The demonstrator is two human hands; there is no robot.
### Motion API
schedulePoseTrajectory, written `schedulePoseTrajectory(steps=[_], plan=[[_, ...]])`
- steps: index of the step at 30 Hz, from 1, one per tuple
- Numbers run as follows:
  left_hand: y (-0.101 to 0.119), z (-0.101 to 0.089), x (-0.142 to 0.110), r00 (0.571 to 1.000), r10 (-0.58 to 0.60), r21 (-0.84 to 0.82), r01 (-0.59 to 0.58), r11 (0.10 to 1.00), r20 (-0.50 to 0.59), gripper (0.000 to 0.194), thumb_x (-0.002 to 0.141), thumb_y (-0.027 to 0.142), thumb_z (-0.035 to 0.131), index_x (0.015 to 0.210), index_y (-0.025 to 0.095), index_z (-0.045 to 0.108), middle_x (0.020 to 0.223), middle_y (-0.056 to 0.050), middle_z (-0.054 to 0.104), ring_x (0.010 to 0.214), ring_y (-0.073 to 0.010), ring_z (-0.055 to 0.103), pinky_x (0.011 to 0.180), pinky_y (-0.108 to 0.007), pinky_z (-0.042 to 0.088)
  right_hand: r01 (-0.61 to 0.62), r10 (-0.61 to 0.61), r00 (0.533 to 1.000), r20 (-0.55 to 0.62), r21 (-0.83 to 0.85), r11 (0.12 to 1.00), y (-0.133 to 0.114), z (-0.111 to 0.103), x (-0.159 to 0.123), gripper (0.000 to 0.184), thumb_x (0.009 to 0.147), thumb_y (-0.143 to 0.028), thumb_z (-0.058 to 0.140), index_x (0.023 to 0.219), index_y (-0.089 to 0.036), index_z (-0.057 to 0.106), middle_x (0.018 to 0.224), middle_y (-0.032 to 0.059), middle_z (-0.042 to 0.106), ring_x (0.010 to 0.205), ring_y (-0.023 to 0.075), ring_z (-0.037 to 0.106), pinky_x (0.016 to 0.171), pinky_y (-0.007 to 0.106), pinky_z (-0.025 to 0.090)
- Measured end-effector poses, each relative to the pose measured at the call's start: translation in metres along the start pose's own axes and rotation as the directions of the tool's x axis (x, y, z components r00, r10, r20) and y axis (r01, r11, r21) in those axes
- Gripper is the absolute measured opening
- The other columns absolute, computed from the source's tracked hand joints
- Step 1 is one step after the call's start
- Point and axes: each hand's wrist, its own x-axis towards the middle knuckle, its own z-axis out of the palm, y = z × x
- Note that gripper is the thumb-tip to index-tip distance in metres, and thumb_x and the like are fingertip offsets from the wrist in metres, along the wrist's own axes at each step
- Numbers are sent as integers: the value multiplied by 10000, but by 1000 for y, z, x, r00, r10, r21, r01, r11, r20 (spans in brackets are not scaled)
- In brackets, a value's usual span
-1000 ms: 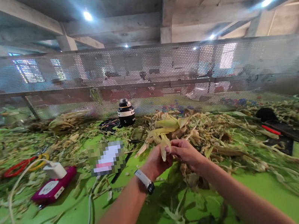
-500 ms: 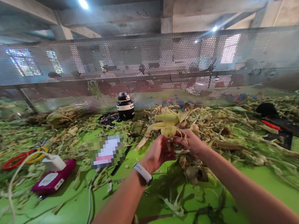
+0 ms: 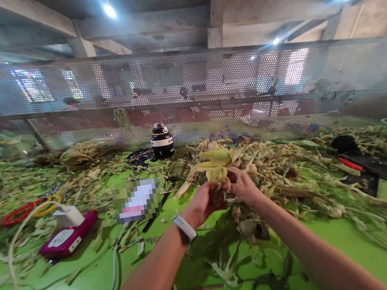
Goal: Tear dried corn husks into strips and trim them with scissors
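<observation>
You're holding a pale yellow-green husk (image 3: pixel 217 175) between both hands — your left hand (image 3: pixel 208 201) and right hand (image 3: pixel 241 187) are meeting over the green tabletop (image 3: pixel 337 249), with the fingers of each clamping on its near end. The husk is sitting just in front of a heap of dry leaves (image 3: pixel 293 168). Beyond it, to the left, a black bottle (image 3: pixel 162 142) is standing upright — and nearer your left forearm, a blurred-out phone (image 3: pixel 138 201) is lying beside a magenta power bank (image 3: pixel 69 236).
</observation>
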Motion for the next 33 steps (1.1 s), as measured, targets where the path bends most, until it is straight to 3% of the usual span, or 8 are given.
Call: schedulePoseTrajectory(steps=[3,6,10,14,20,27,33], plan=[[0,-3,-3,997,-46,15,46,999,55,209,767,266,478,605,163,562,425,65,313,358,-76,259,436,-237,388,-42,43,999,-20,44,998,1,-4,1,354,514,-338,746,788,-200,569,647,-26,566,587,126,490,512,219,380],[-1,-6,-6,978,-103,77,90,993,179,221,758,299,488,595,165,551,417,81,235,360,-67,192,403,-211,355,-98,88,992,88,124,987,0,-7,-2,400,514,-328,757,858,-201,597,668,-25,593,584,123,506,518,219,399],[-2,-9,-7,946,-172,178,125,976,276,259,773,341,476,584,172,532,411,83,218,367,-69,175,397,-209,378,-174,128,962,240,180,968,1,-3,-6,276,575,-355,741,769,-191,633,630,-18,615,522,102,474,472,210,380],[0,-10,-5,936,-220,240,155,958,274,208,743,281,459,599,164,554,394,80,222,355,-76,171,373,-210,378,-210,189,977,102,274,938,-4,-2,-4,232,625,-385,717,660,-184,607,594,-3,627,494,119,511,427,219,398],[7,-15,-6,880,-283,298,173,939,380,189,703,260,478,673,130,612,394,85,200,366,-86,164,367,-210,364,-170,205,978,-30,450,877,-18,-12,3,201,690,-352,704,674,-183,597,627,33,686,675,196,666,602,282,521],[14,-13,-13,916,-237,299,139,944,323,215,705,310,480,624,140,583,441,77,183,406,-83,193,394,-194,303,-127,177,983,-53,501,856,-20,-16,5,138,722,-298,664,686,-209,565,608,22,654,719,219,674,642,319,527],[18,-7,-18,938,-224,340,127,932,266,403,813,477,489,553,172,533,428,72,201,411,-71,148,401,-206,208,-83,137,990,-41,611,787,-20,-14,7,128,690,-210,660,670,-206,534,514,-66,473,536,110,530,686,279,520]])
